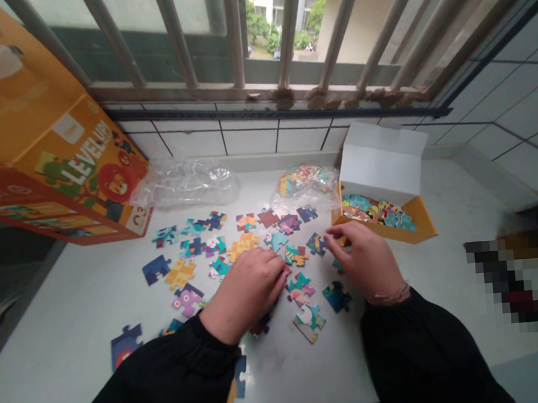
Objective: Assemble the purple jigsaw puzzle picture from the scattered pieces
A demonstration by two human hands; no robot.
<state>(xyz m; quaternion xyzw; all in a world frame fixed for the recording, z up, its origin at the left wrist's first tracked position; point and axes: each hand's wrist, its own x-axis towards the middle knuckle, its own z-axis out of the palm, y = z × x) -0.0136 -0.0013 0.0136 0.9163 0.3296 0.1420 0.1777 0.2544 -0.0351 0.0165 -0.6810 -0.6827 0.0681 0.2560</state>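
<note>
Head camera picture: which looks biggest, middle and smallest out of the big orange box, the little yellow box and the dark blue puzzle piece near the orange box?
1. Orange box, by far the largest, though it is also nearer the camera.
2. Yellow box with its white lid.
3. Blue piece, smallest.

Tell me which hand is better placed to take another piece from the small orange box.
Right, probably. The right hand rests on the white table beside the small orange cardboard box of puzzle pieces; the left hand lies farther away, over loose pieces.
</note>
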